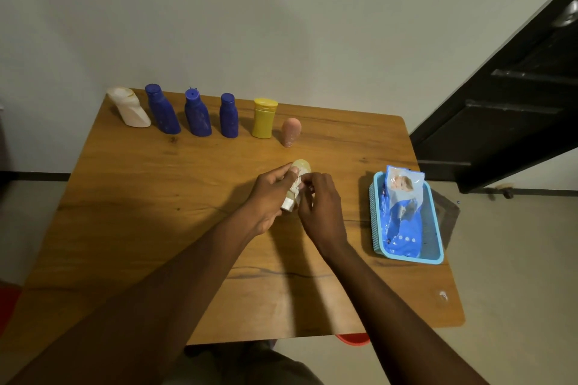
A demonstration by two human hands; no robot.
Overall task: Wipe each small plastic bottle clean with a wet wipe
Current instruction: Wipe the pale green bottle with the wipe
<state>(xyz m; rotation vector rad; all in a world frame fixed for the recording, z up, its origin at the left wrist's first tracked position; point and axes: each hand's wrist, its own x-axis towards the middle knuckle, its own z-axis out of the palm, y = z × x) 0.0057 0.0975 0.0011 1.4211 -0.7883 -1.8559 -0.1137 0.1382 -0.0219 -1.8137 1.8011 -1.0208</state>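
Over table point(156, 212): bottle point(302, 167) in left fingers point(276, 178); right fingers point(314, 181) pinch wipe point(296, 186).

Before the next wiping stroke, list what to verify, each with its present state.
1. Left grip holds the pale yellow bottle: ok.
2. Right grip pinches the wet wipe against that bottle: ok.
3. White cap of the held bottle closed: cannot tell.
4. Held bottle wiped on every side: cannot tell.
5. Row of six bottles stands clear of both grips: ok.
6. Wipe pack lies in the blue basket, beside the right grip: ok.
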